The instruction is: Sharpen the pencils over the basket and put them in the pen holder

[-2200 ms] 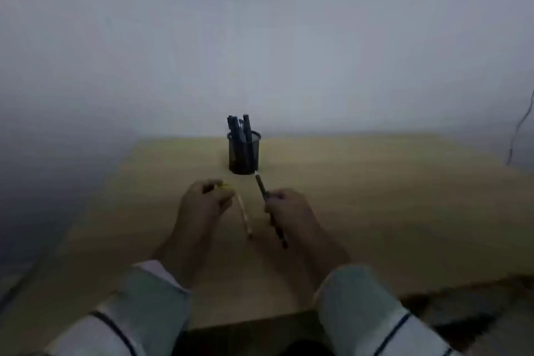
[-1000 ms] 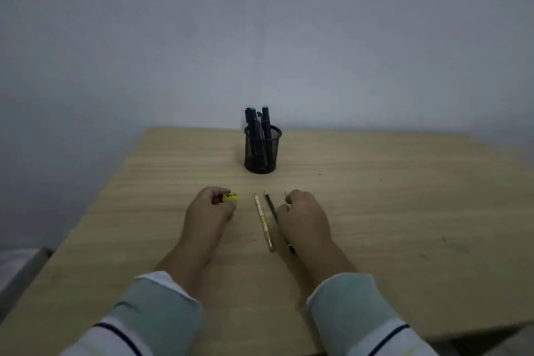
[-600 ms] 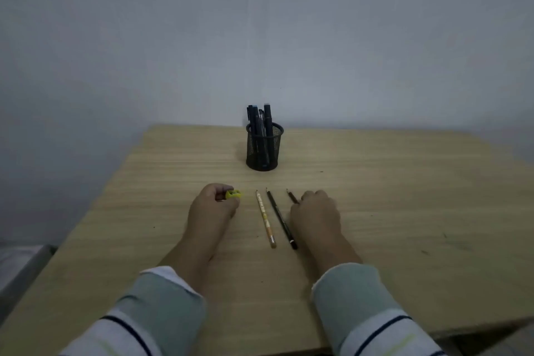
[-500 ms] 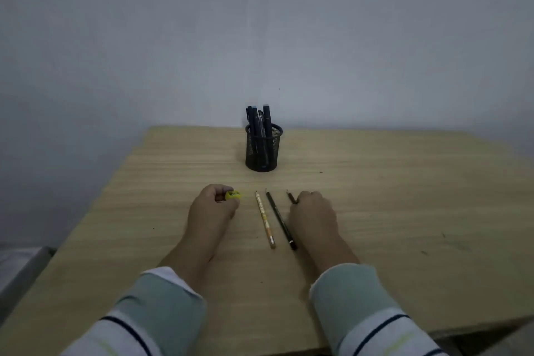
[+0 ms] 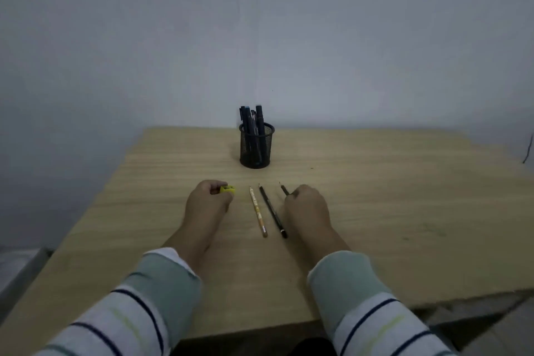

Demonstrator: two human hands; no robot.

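A plain desk setting: a wooden table [image 5: 375, 211] against a bare grey wall [image 5: 260, 37], with a mesh pen holder [image 5: 256, 147].

Head-worn view, forward and down, close over table [image 5: 404, 211]

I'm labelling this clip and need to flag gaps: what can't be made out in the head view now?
All head view.
- Dark pencil: only its tip shows, the right hand covers the rest.
- Yellow sharpener: left hand hides part; its hole is too small to see.
- Pens in the pen holder: dark, overlapping, count unclear.
- Basket: not identifiable; a grey shape is cut off by the lower left edge.
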